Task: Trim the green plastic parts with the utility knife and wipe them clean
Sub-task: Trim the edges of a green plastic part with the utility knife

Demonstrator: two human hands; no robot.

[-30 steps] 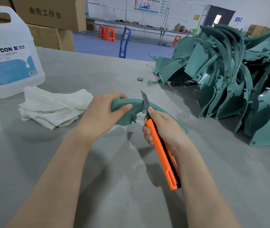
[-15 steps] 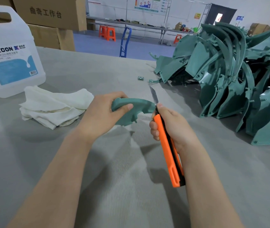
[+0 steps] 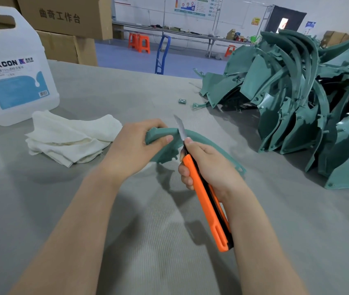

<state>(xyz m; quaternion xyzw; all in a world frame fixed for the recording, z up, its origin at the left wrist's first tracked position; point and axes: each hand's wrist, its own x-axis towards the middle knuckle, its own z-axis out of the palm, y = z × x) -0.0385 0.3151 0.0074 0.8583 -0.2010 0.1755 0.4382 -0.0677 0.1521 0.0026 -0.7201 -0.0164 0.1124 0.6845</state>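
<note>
My left hand [image 3: 134,146] grips one end of a curved green plastic part [image 3: 165,134], thumb on its top, holding it just above the grey table [image 3: 105,99]. My right hand [image 3: 208,167] grips an orange utility knife [image 3: 206,201]. Its extended blade lies against the part's upper edge, just right of my left thumb. The rest of the part arcs away behind my right hand toward the table. A folded white cloth [image 3: 71,137] lies to the left of my left hand.
A large heap of green plastic parts [image 3: 301,99] fills the table's right side. A white DEXCON jug [image 3: 9,69] stands at the far left behind the cloth. A small green offcut [image 3: 182,101] lies mid-table. Cardboard boxes [image 3: 62,20] sit behind the jug.
The knife blade slid right along the part's edge, then came back left to near my left thumb. My left hand has kept its hold on the part.
</note>
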